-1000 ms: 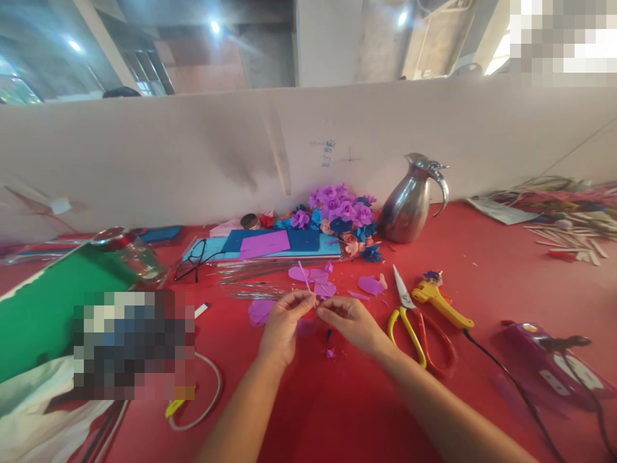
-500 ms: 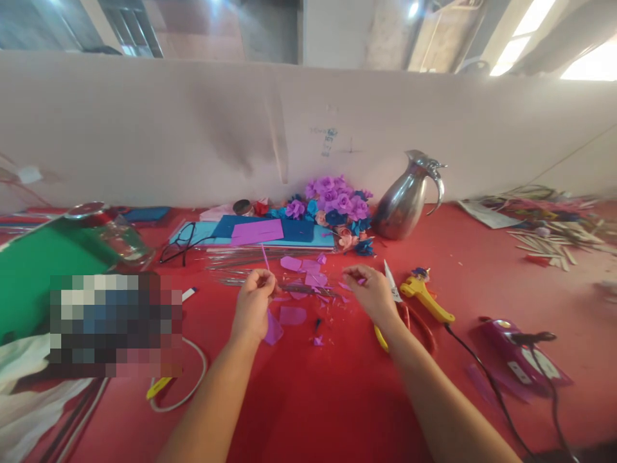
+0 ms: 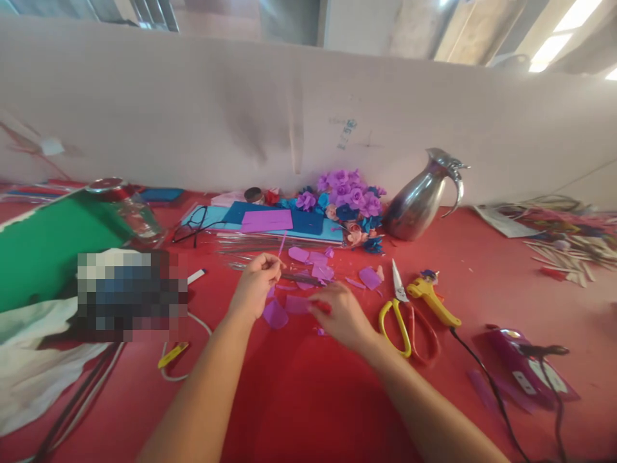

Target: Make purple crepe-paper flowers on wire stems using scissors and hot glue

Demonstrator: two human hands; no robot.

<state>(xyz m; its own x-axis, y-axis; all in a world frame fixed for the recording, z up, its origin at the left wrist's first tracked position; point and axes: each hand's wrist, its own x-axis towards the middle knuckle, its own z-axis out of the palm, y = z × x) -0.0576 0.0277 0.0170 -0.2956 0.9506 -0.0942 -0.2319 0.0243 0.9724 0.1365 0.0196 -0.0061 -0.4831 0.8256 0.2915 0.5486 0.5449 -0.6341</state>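
My left hand (image 3: 254, 285) pinches a thin purple stick (image 3: 281, 245) that points up and away over the red table (image 3: 313, 399). Below that hand lies a purple petal piece (image 3: 274, 314). My right hand (image 3: 337, 315) reaches left and down onto another purple petal piece (image 3: 297, 303), fingertips on it. More purple petal cut-outs (image 3: 315, 260) and one larger piece (image 3: 369, 278) lie just beyond the hands, over a bundle of thin metal wires (image 3: 250, 247).
Yellow-handled scissors (image 3: 400, 308) and a yellow glue gun (image 3: 434, 301) lie right of my right hand. A metal jug (image 3: 420, 196), paper flowers (image 3: 347, 204), coloured sheets (image 3: 270, 222), eyeglasses (image 3: 193, 225), a glass jar (image 3: 130, 212), a green board (image 3: 43, 247).
My right hand has come back from near the scissors toward the left and down onto a petal piece. My left hand still holds the stick. The camera tilted slightly.
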